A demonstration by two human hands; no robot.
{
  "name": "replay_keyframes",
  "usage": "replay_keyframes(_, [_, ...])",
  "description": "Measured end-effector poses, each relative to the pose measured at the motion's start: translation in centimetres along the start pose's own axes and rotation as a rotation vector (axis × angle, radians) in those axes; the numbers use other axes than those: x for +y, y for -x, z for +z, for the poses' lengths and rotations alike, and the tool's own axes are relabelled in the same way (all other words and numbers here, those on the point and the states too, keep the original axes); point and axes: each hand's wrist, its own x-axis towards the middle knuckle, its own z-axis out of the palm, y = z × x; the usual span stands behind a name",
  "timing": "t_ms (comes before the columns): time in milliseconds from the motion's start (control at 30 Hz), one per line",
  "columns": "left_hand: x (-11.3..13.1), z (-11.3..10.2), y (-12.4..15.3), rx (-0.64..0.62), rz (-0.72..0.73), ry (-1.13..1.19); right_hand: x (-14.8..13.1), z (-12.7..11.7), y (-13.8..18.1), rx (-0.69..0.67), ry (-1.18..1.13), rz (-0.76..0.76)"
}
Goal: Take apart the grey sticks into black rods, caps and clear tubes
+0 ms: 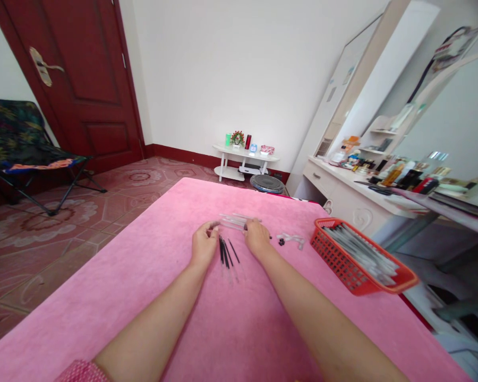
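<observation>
Both my hands rest on a pink cloth-covered table (pixel 143 297). My left hand (pixel 204 245) has its fingers curled around something small I cannot make out. My right hand (pixel 256 236) is closed at the end of a bunch of clear pen barrels (pixel 233 219) lying across the cloth just beyond my fingers. Between my hands lie several thin black pen refills (pixel 227 251), fanned out. Small clear and black pen parts (pixel 290 240) sit to the right of my right hand.
A red plastic basket (pixel 402 281) with several pens stands at the table's right edge. Beyond it is a cluttered white dressing table (pixel 342 199). A folding chair (pixel 19 148), a red door and a small white side table (pixel 245 156) stand on the tiled floor.
</observation>
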Motion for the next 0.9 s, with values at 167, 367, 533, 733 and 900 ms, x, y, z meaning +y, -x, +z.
replay_keyframes(167, [1.5,-0.3,0.5,-0.008,0.152,-0.159,0.0,-1.6,1.4,-0.002,0.016,-0.041])
replay_keyframes(367, [4.4,-0.3,1.7,-0.178,0.486,-0.481,0.0,-3.9,4.8,0.104,-0.113,-0.123])
replay_keyframes(533, [4.7,-0.1,2.0,-0.278,0.499,-0.444,-0.1,-4.5,6.6,0.238,-0.314,-0.114])
replay_keyframes(733, [4.1,0.1,1.4,-0.020,0.167,0.055,-0.1,-3.1,7.9,0.055,-0.224,-0.054])
replay_keyframes(900, [3.4,0.4,0.9,0.065,-0.260,0.673,-0.5,-1.9,8.4,-0.143,-0.065,-0.025])
